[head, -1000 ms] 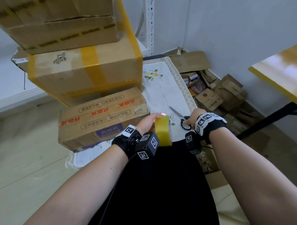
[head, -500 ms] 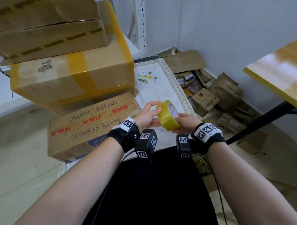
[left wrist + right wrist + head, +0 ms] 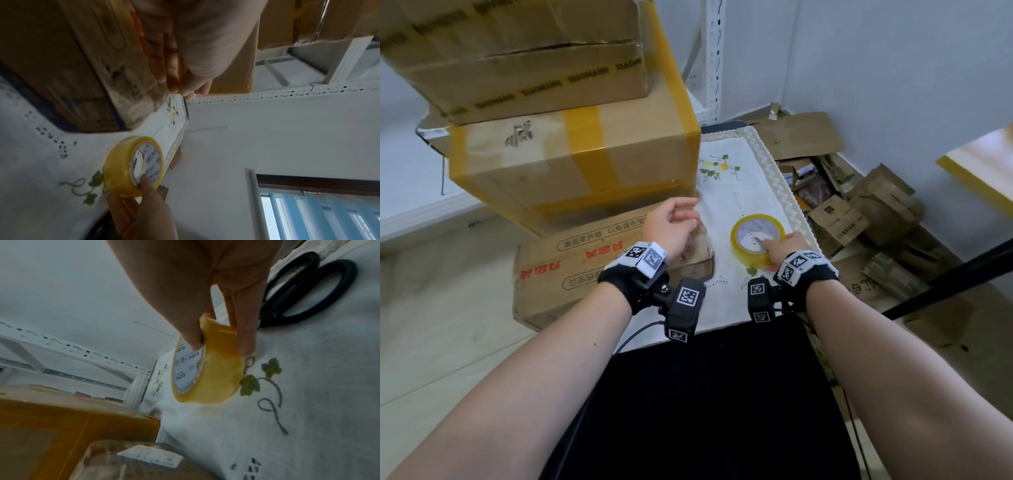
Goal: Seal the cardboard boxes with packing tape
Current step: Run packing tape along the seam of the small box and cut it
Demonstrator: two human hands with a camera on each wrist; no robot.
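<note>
3 cardboard boxes stand in a stack at the left side of the worktop [image 3: 743, 308], which is covered with a white embroidered cloth [image 3: 739, 192]. I take the lowest box [image 3: 571, 270], the one with red and black printed text, as the landmark. The middle box [image 3: 571, 164] lies on top of it and carries bands of yellow tape; the top box [image 3: 517, 54] lies on the middle one.

To the right of the lowest box, on the cloth, is the roll of yellow packing tape [image 3: 756, 240]. The right hand [image 3: 787, 245] grips this roll: the thumb reaches into the white core and the other fingers [image 3: 244, 337] press the outer yellow band. In the right wrist view the roll stands tilted on its edge, and its lower part is at the cloth beside a green leaf pattern; I cannot tell surely if it touches.

The left hand [image 3: 671, 226] is above the right end of the lowest box, with fingers relaxed and loosely bent, and it holds nothing. If it touches the cardboard, I cannot tell.

Farther right from the lowest box, beyond the roll, the black scissors [image 3: 304, 288] lie on the cloth; only the handles are seen, in the right wrist view. Beyond the right edge of the worktop, many flattened cardboard pieces [image 3: 859, 212] lie on the floor near the wall.
</note>
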